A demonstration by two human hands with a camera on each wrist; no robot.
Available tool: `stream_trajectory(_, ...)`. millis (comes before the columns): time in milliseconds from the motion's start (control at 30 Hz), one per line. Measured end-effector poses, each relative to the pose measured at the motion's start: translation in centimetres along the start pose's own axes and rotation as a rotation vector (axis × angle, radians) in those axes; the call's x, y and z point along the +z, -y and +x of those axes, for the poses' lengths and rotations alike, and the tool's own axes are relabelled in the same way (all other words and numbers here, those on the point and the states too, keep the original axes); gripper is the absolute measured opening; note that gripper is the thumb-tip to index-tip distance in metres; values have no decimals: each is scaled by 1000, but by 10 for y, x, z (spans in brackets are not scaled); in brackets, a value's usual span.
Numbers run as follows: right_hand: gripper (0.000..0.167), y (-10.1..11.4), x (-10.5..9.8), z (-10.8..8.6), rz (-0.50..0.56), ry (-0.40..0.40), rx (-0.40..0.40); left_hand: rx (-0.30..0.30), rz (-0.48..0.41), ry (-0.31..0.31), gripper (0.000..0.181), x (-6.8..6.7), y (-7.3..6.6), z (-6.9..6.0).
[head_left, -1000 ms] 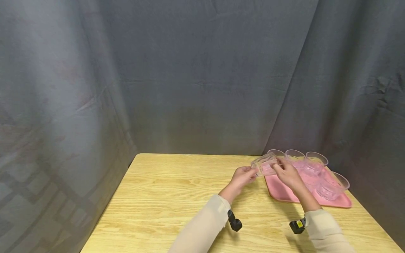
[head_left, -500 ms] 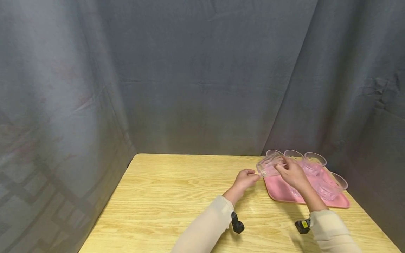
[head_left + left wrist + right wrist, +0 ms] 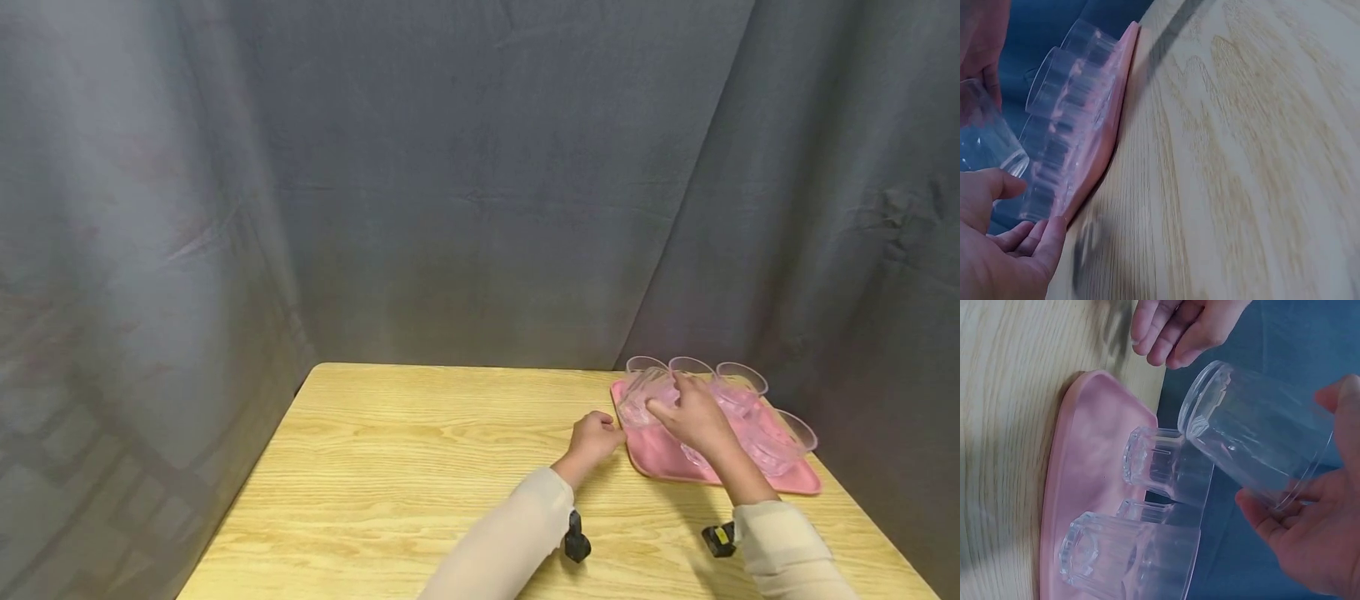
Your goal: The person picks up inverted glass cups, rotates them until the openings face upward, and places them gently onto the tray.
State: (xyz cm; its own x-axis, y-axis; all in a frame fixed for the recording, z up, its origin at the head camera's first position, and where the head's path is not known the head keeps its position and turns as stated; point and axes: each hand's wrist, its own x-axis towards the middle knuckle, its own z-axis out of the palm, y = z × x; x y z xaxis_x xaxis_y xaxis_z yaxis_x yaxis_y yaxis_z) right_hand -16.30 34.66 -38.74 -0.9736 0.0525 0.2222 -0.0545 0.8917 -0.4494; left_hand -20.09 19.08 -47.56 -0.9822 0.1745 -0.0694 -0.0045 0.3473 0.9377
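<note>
A clear tumbler (image 3: 1254, 431) hangs tilted above the left part of a pink tray (image 3: 660, 458). My right hand (image 3: 697, 417) grips it near its rim, thumb on one side and fingers on the other, as the right wrist view shows. Its thick base points toward my left hand (image 3: 592, 440). That hand is just left of the tray's edge, fingers loosely bent and holding nothing; the left wrist view shows it (image 3: 1004, 250) below the tumbler's base. Whether its fingertips touch the tray I cannot tell.
Several more clear tumblers stand upright on the tray, among them one at the front right (image 3: 783, 442) and one at the back right (image 3: 738, 387). The wooden table (image 3: 420, 467) extends to the left. Grey curtains (image 3: 480, 208) enclose the back and sides.
My left hand has let go of the tumbler and dropped slightly toward the tray's edge. The tumbler has moved right in my right hand, from beside the tray to over it.
</note>
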Motion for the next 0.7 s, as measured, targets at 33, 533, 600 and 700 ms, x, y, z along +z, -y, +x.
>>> stream_trajectory(33, 82, 0, 0, 0, -9, 4, 6, 0, 19, 1, 30, 1, -1, -1)
stream_trajectory(533, 92, -6, 3, -7, -127, 56, 20, 50, 230, -31, 32, 22, -3, -2)
stream_trajectory(600, 93, -6, 4, -8, -126, 55, 26, 44, 233, -33, 33, 23, -3, -3)
stream_trajectory(700, 93, -5, 4, -11, -126, 67, 44, 48, 244, -43, 28, 25, -3, -3)
